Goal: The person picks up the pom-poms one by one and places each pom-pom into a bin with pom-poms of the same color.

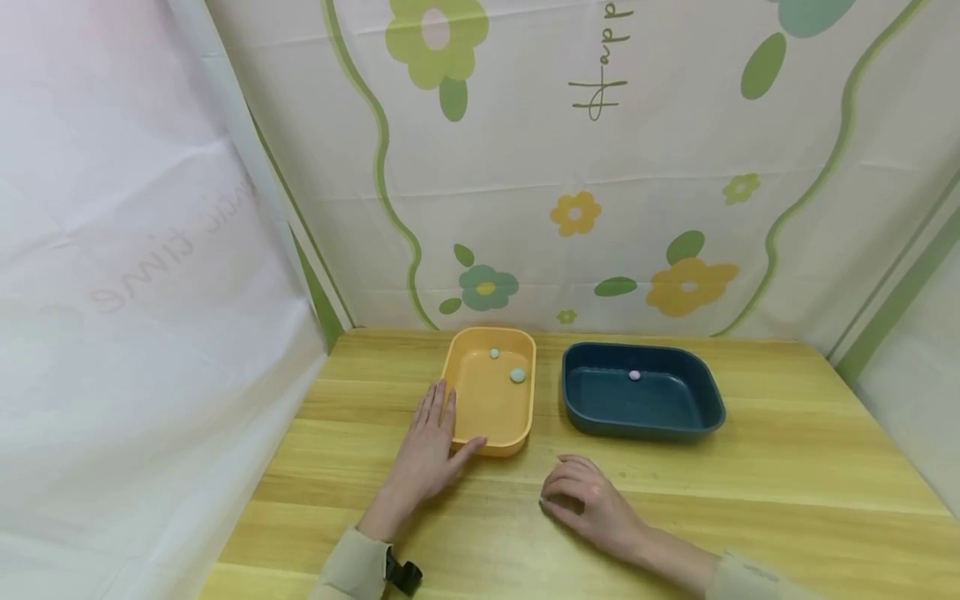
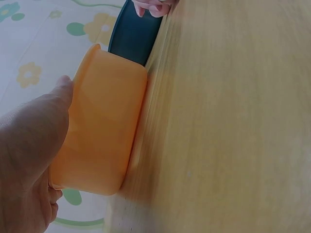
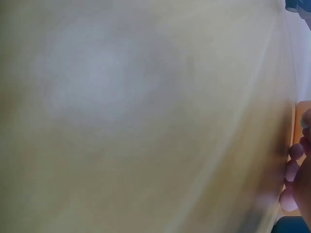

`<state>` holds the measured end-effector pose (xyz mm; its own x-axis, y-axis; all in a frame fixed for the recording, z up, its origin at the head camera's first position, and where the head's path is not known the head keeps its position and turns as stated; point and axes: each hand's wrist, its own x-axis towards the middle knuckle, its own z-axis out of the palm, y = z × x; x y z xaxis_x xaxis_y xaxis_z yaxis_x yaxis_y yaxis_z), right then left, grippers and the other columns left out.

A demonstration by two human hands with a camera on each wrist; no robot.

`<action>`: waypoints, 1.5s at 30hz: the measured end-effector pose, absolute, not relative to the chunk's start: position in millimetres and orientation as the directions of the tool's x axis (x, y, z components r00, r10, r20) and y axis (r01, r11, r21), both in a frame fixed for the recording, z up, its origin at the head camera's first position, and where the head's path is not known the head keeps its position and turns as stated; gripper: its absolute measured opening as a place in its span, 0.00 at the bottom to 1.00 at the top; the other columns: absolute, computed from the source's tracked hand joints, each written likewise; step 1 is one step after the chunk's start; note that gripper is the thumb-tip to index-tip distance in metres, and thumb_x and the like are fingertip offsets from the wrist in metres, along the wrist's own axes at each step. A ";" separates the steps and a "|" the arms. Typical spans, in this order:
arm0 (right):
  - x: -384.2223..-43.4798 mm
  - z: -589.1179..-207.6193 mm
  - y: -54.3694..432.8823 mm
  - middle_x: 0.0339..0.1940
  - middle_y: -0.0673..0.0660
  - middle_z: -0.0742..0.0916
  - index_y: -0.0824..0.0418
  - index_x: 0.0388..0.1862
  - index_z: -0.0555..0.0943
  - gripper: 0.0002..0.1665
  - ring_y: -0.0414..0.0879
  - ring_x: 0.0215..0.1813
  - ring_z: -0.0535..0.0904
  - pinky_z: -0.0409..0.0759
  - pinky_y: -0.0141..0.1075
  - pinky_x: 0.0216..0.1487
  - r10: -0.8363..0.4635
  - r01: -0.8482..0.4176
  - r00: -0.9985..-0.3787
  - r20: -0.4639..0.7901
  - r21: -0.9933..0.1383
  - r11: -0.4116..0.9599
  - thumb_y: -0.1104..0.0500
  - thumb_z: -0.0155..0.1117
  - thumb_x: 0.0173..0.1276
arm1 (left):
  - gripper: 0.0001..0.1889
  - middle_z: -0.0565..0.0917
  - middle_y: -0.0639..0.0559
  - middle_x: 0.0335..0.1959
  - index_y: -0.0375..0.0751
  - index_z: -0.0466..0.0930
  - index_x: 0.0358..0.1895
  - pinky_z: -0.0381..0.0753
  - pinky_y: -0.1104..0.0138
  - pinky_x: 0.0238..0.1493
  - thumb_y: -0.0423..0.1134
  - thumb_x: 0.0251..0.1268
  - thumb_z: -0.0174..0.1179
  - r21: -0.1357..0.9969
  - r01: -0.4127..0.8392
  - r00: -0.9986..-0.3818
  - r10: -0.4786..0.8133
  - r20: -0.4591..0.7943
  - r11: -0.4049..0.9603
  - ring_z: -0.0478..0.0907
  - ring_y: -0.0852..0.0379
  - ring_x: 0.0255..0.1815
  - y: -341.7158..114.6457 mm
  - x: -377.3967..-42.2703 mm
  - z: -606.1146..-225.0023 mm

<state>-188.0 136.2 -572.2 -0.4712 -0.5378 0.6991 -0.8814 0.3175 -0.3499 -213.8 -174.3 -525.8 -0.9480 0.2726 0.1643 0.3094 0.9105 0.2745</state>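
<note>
A small ball (image 3: 304,121) could drop beside the yellow tray (image 1: 487,408) if the pinch loosens.
Left hand (image 1: 423,450), straight-fingered, touches its left side; right hand (image 1: 600,512) seems to pinch the ball.

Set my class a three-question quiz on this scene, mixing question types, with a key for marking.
1. Count: how many small, rounded, pale-green pieces lie in the yellow, plastic-looking rectangular tray with rounded corners?
2. True or false: the person's bare left hand touches the tray that holds more pieces.
3. Multiple choice: what colour is the small rounded piece in the dark-blue, plastic-looking rectangular tray?
A) bright red
B) pale lilac
C) black

Key:
1. Two.
2. True: it touches the yellow tray, which holds two pieces to the dark-blue tray's one.
3. B.
</note>
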 end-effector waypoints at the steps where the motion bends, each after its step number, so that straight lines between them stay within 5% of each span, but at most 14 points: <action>1: -187.9 -571.4 136.1 0.42 0.46 0.93 0.53 0.40 0.91 0.21 0.42 0.48 0.88 0.63 0.25 0.86 -0.531 -0.879 -0.475 0.702 -0.356 0.317 0.71 0.87 0.51 | 0.53 0.47 0.30 0.92 0.29 0.49 0.89 0.50 0.44 0.93 0.72 0.83 0.48 0.276 0.309 -0.948 0.273 0.164 0.910 0.44 0.33 0.94 -174.5 -213.9 -525.3; 11: -185.3 -560.7 136.6 0.43 0.48 0.92 0.55 0.41 0.91 0.21 0.42 0.47 0.87 0.81 0.22 0.59 -0.488 -0.861 -0.508 0.710 -0.413 0.296 0.74 0.85 0.52 | 0.53 0.48 0.29 0.92 0.28 0.51 0.88 0.53 0.42 0.93 0.72 0.83 0.50 0.282 0.314 -0.946 0.275 0.170 0.907 0.46 0.31 0.94 -175.6 -213.8 -526.9; 27: -195.8 -543.7 136.1 0.43 0.53 0.92 0.59 0.40 0.91 0.21 0.42 0.43 0.86 0.87 0.22 0.40 -0.423 -0.841 -0.540 0.728 -0.449 0.302 0.79 0.82 0.52 | 0.53 0.47 0.30 0.92 0.29 0.51 0.88 0.51 0.43 0.93 0.72 0.83 0.49 0.280 0.309 -0.948 0.270 0.171 0.909 0.44 0.33 0.94 -173.9 -213.6 -526.1; 35: -211.1 -531.5 133.1 0.41 0.52 0.92 0.59 0.39 0.91 0.18 0.46 0.46 0.86 0.80 0.23 0.60 -0.386 -0.866 -0.486 0.784 -0.372 0.333 0.76 0.83 0.52 | 0.53 0.47 0.30 0.92 0.29 0.49 0.89 0.51 0.43 0.93 0.72 0.83 0.49 0.272 0.307 -0.949 0.271 0.160 0.912 0.44 0.33 0.94 -174.6 -215.1 -527.1; 45: -231.0 -518.4 123.3 0.40 0.54 0.92 0.60 0.40 0.91 0.21 0.48 0.45 0.87 0.80 0.21 0.61 -0.353 -0.861 -0.493 0.795 -0.387 0.330 0.78 0.84 0.49 | 0.53 0.47 0.30 0.92 0.29 0.50 0.88 0.52 0.43 0.93 0.72 0.83 0.49 0.274 0.307 -0.949 0.270 0.165 0.911 0.44 0.33 0.94 -174.6 -214.5 -526.5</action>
<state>-231.0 123.3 -518.4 -0.4929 -0.3533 0.7951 -0.8609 0.3305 -0.3869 -214.5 -174.6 -526.5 -0.9486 0.2702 0.1647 0.3072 0.9112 0.2745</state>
